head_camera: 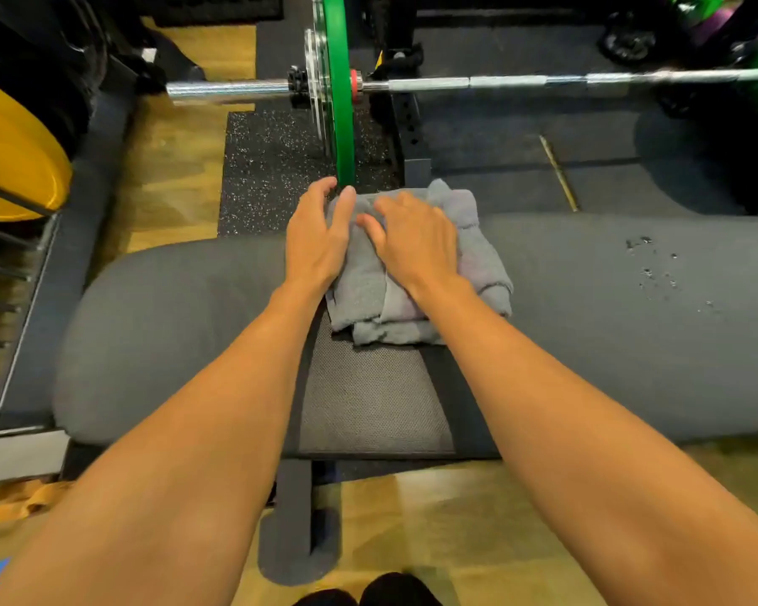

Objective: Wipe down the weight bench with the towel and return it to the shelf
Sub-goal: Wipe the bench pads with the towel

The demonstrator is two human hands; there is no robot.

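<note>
Grey padding of the weight bench point(171, 325) lies nearest, crosswise under both forearms. Toward its far edge the bunched towel point(478, 264) sits under the left hand point(318, 238) and right hand point(416, 244), both flat with fingers loosely spread, pressing rather than gripping. This looks like the wiping step. The droplets point(650, 273) to the right probably call for a sweep that way. Beyond, a green plate point(340, 94) hangs on the barbell point(499, 82).

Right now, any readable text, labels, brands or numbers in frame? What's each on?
Nothing reads clearly.
Yellow weight plate: pale marking at the frame's left edge, cut off and too blurred to read.
Green weight plate: seen edge-on, no print showing.
Towel and bench: no label visible.
</note>
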